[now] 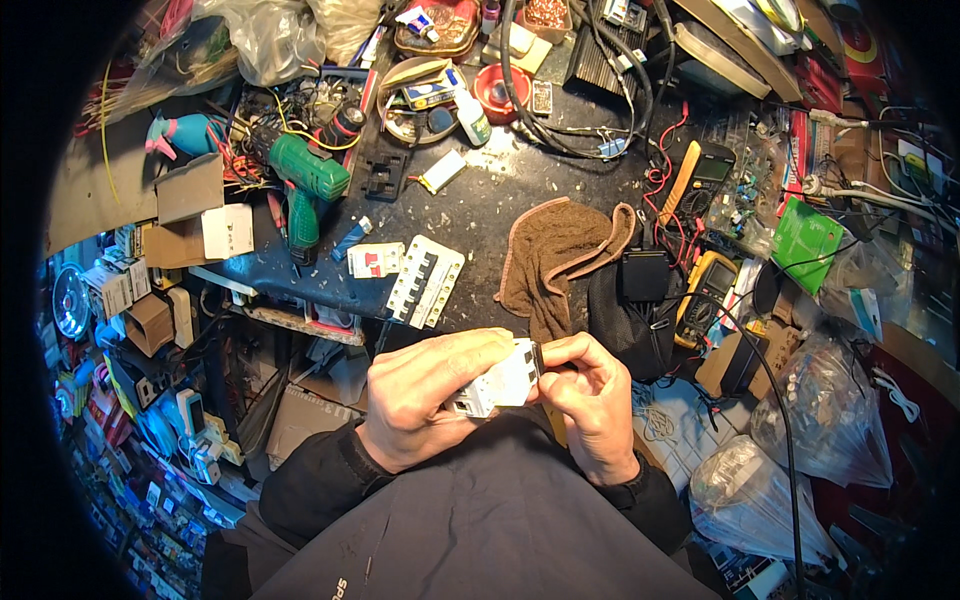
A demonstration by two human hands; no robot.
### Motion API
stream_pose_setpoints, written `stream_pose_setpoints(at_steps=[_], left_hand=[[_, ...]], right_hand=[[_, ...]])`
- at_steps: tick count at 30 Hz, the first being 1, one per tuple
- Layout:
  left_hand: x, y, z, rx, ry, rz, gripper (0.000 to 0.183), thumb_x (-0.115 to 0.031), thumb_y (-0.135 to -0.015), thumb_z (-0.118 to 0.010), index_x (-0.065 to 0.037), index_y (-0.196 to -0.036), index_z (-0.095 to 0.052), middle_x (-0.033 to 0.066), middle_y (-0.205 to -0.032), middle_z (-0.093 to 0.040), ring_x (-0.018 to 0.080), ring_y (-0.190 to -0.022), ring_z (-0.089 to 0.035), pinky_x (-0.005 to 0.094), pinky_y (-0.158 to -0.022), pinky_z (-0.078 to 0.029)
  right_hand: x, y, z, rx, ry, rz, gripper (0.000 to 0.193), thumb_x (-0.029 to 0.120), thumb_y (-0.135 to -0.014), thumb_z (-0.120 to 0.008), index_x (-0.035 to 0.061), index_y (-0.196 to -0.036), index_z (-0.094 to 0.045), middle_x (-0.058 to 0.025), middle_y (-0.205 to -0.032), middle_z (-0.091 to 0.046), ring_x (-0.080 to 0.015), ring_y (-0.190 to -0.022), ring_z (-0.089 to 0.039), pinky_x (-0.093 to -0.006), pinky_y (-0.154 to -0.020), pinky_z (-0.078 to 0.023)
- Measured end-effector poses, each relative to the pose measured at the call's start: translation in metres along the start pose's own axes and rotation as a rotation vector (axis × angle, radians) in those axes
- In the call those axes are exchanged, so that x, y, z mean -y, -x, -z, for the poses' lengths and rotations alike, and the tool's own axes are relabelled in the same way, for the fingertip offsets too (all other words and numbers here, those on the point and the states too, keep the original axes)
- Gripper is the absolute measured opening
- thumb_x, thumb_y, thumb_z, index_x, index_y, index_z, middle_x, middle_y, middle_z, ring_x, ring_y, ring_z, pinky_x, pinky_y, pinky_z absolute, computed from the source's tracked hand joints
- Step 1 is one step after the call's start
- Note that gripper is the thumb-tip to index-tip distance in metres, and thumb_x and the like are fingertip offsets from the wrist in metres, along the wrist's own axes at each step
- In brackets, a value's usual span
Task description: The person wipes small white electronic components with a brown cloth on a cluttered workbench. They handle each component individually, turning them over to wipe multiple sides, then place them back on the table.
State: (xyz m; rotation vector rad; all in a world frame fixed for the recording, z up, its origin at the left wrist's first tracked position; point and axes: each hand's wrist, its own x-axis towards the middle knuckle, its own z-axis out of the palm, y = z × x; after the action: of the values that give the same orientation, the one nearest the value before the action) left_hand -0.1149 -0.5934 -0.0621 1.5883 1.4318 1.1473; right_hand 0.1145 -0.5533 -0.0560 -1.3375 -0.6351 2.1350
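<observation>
Close in front of my body, my left hand (425, 385) is wrapped round a white circuit breaker (508, 380) with dark openings along its edges. At the breaker's right end, the thumb and bent fingers of my right hand (592, 405) are pinched together beside its dark edge. Whatever lies between those fingertips is hidden. Just beyond my left hand, a row of joined white circuit breakers (427, 282) with black levers lies on the dark bench (490, 215). A small white box (376, 261) with red print sits left of the row.
A brown cloth (550, 258) is crumpled beyond my right hand, next to a black pouch (625, 325). Multimeters (704, 290) with leads lie to the right. A green cordless drill (305, 180) rests at the left. Cables (530, 110) loop across the back; bags (745, 490) stand lower right.
</observation>
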Motion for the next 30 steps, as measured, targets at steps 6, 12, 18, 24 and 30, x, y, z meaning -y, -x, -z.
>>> stream_pose_setpoints(at_steps=[6, 12, 18, 24, 30], left_hand=[[0.001, -0.001, -0.002, -0.012, 0.019, 0.012, 0.054, -0.003, -0.076, -0.095, 0.000, -0.128, -0.081, 0.0185, -0.122, -0.085, 0.0345, -0.111, -0.086, 0.0399, -0.095, -0.069], [0.001, -0.003, -0.001, -0.001, -0.014, -0.006, 0.054, -0.003, -0.076, -0.095, 0.000, -0.127, -0.081, 0.0184, -0.121, -0.085, 0.0345, -0.110, -0.086, 0.0393, -0.094, -0.069], [0.002, -0.004, 0.000, 0.003, -0.019, -0.010, 0.053, -0.003, -0.075, -0.096, 0.000, -0.126, -0.081, 0.0184, -0.120, -0.085, 0.0346, -0.110, -0.086, 0.0393, -0.094, -0.069], [0.006, -0.001, -0.001, 0.000, -0.001, 0.055, 0.051, -0.003, -0.076, -0.095, 0.000, -0.125, -0.082, 0.0180, -0.121, -0.085, 0.0344, -0.111, -0.085, 0.0397, -0.095, -0.069], [0.006, 0.000, -0.001, 0.031, -0.003, -0.004, 0.049, -0.003, -0.075, -0.095, 0.003, -0.122, -0.082, 0.0206, -0.121, -0.085, 0.0363, -0.113, -0.085, 0.0424, -0.098, -0.069]], right_hand=[[0.003, -0.002, -0.002, -0.006, -0.020, 0.000, 0.021, -0.011, -0.104, -0.069, -0.0080, -0.125, -0.067, -0.0153, -0.116, -0.075, -0.0198, -0.099, -0.080, -0.0368, -0.093, -0.069], [0.003, -0.001, -0.003, -0.035, -0.009, -0.008, 0.021, -0.001, -0.101, -0.075, -0.0070, -0.120, -0.067, -0.0156, -0.113, -0.077, -0.0178, -0.094, -0.079, -0.0352, -0.089, -0.067], [0.004, -0.005, -0.001, 0.005, 0.036, 0.021, 0.019, -0.004, -0.107, -0.070, -0.0073, -0.125, -0.067, -0.0151, -0.115, -0.076, -0.0191, -0.101, -0.080, -0.0363, -0.092, -0.069], [0.016, -0.007, -0.006, -0.023, 0.069, -0.068, 0.028, 0.015, -0.113, -0.067, -0.0067, -0.130, -0.071, -0.0139, -0.119, -0.078, -0.0189, -0.104, -0.078, -0.0349, -0.093, -0.066], [0.017, -0.010, -0.010, -0.013, 0.184, -0.017, 0.030, -0.002, -0.104, -0.076, -0.0070, -0.134, -0.072, -0.0068, -0.119, -0.072, -0.0108, -0.111, -0.069, -0.0274, -0.098, -0.057]])
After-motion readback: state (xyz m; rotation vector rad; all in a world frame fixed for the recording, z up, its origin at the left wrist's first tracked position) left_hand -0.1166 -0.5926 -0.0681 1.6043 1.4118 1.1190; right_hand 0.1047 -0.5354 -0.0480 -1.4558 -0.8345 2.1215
